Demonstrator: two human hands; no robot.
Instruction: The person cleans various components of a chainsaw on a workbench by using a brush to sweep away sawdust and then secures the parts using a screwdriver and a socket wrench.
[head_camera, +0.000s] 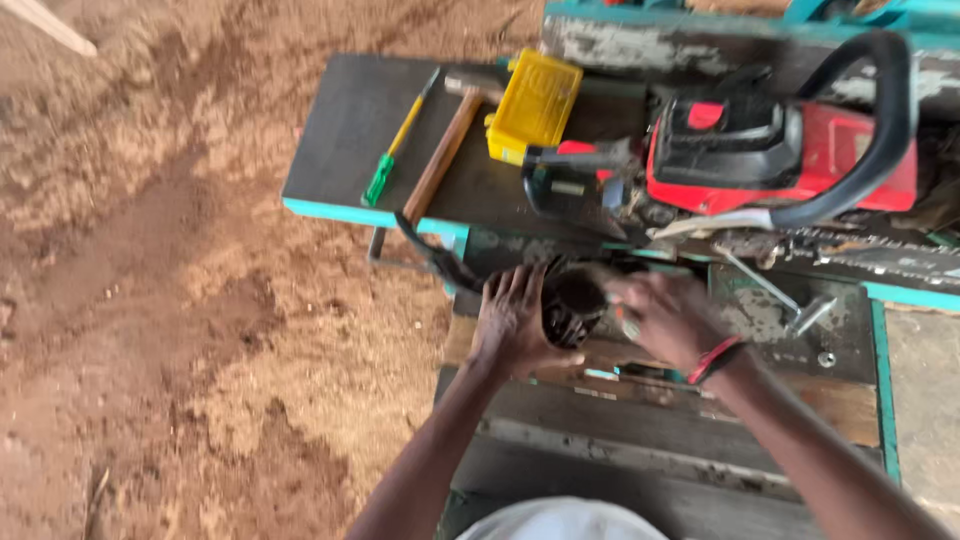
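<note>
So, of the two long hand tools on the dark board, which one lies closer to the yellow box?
The wooden-handled hammer: it lies right beside the yellow box, while the yellow-and-green screwdriver lies farther left.

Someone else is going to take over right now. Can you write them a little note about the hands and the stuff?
Left hand: wrapped around a dark round part, holding it over the bench.
Right hand: blurred, touching the same part; what it grips is unclear.
Behind: red chainsaw, yellow box, hammer, screwdriver on the dark board.
Done or left: cannot tell.
</note>
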